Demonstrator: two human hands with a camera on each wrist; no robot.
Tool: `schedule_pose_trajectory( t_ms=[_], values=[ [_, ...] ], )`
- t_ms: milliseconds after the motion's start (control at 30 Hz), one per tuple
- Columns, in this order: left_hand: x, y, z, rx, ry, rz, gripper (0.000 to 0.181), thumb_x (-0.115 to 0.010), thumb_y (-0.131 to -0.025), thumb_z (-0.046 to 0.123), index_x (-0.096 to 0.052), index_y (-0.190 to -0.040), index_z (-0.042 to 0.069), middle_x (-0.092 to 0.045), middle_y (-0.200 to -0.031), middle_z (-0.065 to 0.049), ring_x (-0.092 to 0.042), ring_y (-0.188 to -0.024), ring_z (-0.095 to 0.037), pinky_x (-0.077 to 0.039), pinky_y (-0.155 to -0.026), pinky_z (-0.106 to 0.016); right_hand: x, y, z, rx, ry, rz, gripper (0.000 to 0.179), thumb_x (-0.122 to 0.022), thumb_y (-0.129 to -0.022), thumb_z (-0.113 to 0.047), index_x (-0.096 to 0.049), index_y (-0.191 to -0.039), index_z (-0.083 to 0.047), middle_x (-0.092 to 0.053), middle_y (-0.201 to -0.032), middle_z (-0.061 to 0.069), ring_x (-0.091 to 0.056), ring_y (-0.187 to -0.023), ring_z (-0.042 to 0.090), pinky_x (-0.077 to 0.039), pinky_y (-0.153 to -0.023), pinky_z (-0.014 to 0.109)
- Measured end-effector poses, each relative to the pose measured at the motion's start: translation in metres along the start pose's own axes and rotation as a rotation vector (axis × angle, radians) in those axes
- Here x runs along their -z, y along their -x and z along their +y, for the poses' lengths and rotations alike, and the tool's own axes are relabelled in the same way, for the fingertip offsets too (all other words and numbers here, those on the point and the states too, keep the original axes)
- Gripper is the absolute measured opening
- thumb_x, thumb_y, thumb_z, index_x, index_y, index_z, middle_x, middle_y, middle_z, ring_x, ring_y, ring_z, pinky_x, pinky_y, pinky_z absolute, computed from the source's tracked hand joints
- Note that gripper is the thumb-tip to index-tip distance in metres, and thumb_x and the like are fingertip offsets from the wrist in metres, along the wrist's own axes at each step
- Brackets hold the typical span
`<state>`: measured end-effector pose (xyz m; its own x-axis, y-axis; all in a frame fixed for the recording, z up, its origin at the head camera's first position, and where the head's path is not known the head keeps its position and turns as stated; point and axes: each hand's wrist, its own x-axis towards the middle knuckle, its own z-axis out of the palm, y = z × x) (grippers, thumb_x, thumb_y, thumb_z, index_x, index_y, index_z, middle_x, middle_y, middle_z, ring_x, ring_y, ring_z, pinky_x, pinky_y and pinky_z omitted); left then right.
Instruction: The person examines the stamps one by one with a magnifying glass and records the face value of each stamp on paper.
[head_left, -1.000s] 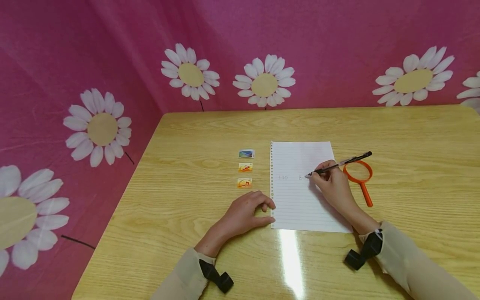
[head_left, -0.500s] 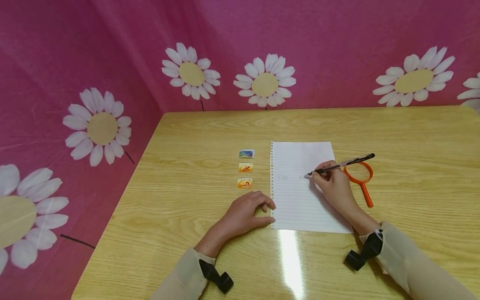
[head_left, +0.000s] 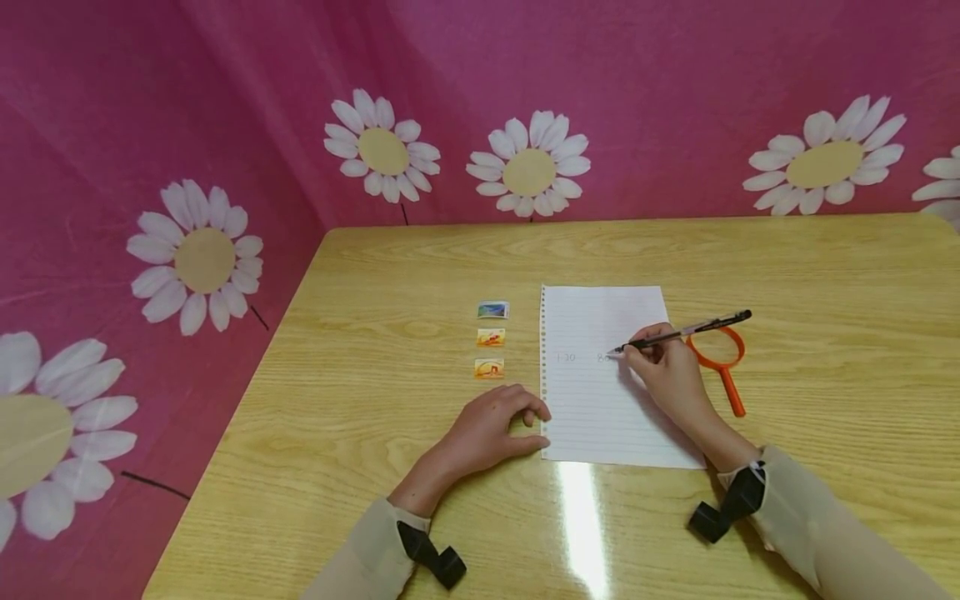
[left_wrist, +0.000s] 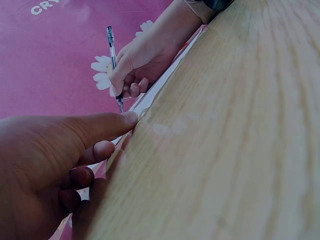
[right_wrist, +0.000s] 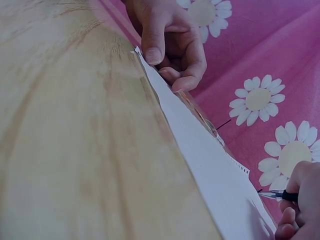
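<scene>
A sheet of lined paper [head_left: 592, 417] lies on the wooden surface [head_left: 840, 375]. Over its right half, the person's right hand [head_left: 675, 379] has a closed pinching grip on a slanted black pen [head_left: 701, 327], the tip down at some faint writing. At the paper's left edge, the left hand [head_left: 495, 425] touches it with thumb and fingertips, its grip loose and parted. Left of the paper, three small cards [head_left: 491, 337] form a column; right of it lies an orange magnifying glass [head_left: 732, 392].
</scene>
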<state>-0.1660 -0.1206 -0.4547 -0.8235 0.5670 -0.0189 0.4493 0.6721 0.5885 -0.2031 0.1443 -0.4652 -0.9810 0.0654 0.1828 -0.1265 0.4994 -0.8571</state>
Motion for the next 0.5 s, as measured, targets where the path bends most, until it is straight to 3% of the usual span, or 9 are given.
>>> schedule_pose_trajectory(
  t_ms=[500],
  values=[
    [0.0005, 0.0015, 0.0015, -0.02, 0.007, 0.017, 0.023, -0.076, -0.085, 0.033, -0.066, -0.103, 0.021, -0.054, -0.087, 0.008, -0.048, -0.083, -0.006, -0.038, -0.078, -0.022, 0.0068, -0.0014, 0.003, -0.065, -0.116, -0.024, 0.02, -0.06, -0.094, -0.009, -0.053, -0.107, 0.003, -0.051, -0.082, -0.007, -0.046, -0.067, 0.0, -0.041, -0.058, 0.016]
  ],
)
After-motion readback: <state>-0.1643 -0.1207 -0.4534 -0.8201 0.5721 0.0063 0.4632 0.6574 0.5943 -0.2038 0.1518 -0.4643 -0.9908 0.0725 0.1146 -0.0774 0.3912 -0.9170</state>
